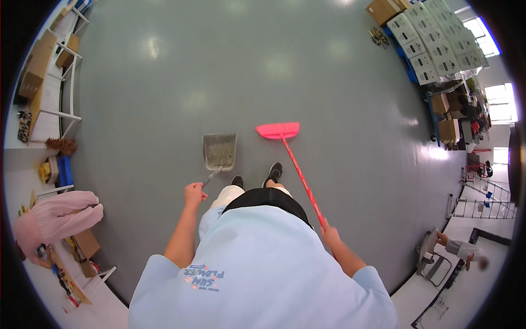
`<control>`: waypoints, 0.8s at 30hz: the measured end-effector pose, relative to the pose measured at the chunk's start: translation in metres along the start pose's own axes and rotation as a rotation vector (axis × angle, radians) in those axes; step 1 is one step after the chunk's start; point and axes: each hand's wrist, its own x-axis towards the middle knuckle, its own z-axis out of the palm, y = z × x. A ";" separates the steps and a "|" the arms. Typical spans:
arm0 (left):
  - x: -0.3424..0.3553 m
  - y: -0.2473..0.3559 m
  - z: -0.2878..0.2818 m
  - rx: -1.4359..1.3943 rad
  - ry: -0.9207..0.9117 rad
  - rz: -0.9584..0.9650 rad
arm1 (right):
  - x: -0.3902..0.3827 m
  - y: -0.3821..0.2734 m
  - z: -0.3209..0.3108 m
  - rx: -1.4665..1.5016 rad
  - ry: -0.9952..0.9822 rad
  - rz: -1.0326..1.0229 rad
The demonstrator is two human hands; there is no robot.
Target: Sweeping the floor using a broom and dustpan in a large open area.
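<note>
My left hand (194, 194) is closed around the handle of a long-handled dustpan (220, 151). The pan, grey and dirty inside, is in front of my feet with its wide edge pointing away from me. In my right hand (330, 234) is the red striped handle of a broom (298, 170). Its pink bristle head (278, 130) is ahead and to the right of the dustpan, apart from it. My fingers wrap the handle near my right hip. Whether the bristles touch the floor I cannot tell.
Grey shiny floor (263, 71) stretches ahead. Shelving with cardboard boxes (41, 63) lines the left, where a person in pink (63, 216) bends over. Stacked white boxes (433, 41) stand on a blue pallet at the far right. Another person (466, 249) is beside a cart (430, 249).
</note>
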 end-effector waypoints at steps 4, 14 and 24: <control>-0.004 0.028 0.030 0.008 0.033 0.010 | 0.117 -0.036 -0.058 -0.143 -0.002 -0.121; 0.003 0.088 0.108 0.025 0.122 0.069 | 0.298 -0.115 -0.192 -0.282 -0.028 -0.302; 0.081 0.142 0.154 0.006 0.147 0.004 | 0.341 -0.199 -0.314 0.028 -0.141 -0.364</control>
